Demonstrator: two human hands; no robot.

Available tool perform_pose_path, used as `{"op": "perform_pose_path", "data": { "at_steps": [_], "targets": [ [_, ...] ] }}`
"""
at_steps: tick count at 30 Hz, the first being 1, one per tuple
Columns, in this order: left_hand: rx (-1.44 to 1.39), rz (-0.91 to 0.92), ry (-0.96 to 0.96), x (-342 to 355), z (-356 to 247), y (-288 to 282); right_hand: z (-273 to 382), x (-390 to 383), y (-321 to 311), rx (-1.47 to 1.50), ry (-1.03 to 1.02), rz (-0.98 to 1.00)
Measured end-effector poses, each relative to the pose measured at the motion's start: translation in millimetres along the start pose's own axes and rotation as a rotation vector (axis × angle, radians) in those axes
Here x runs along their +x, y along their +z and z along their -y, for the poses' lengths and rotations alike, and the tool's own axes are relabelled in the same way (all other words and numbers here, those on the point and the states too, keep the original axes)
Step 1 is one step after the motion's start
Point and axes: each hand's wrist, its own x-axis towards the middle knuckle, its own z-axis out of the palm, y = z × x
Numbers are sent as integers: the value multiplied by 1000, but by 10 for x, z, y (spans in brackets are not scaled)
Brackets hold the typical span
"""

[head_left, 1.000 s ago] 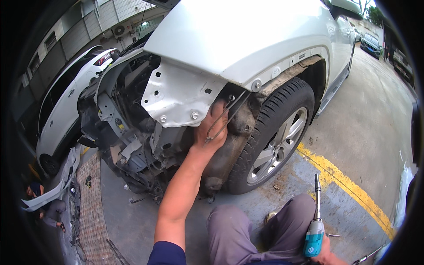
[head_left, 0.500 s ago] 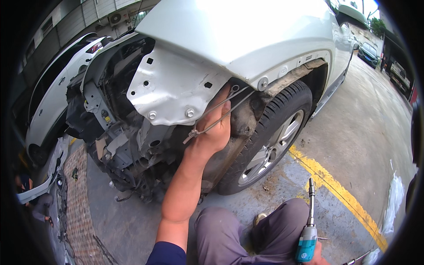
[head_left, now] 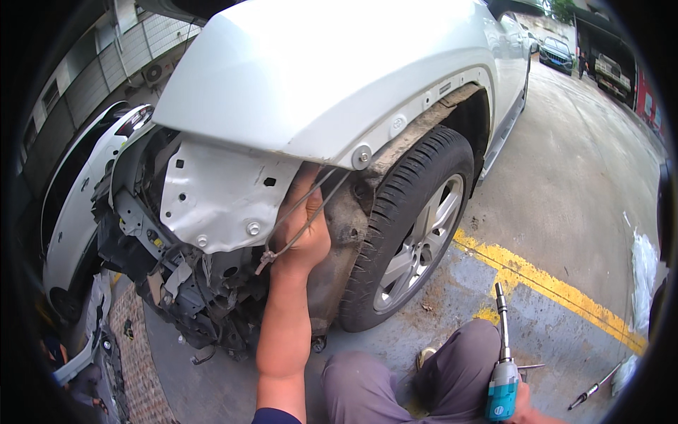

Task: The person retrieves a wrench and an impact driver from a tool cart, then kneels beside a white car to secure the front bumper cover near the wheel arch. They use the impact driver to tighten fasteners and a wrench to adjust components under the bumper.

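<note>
Outdoors, concrete ground, yellow line, white car

Left grip: I have it up under the fender, behind the rear edge of the metal bracket and ahead of the wheel. Knotted cord hangs across that wrist. Right grip: low, beyond the right knee, on the power driver, which points up and away from me. Floor line runs to the right of the wheel; plastic sheet past it, far right; long tool on the floor nearer me. Left side: mat on the floor, second car behind.
</note>
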Motion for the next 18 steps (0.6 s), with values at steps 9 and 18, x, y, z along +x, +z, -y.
{"op": "perform_pose_path", "data": {
  "at_steps": [9,18],
  "targets": [
    [15,263,-53,247,26,28,409,-140,283,-1227,-439,-131],
    [-210,239,-428,191,94,48,633,-266,420,-1315,-490,-24]
  ]
}}
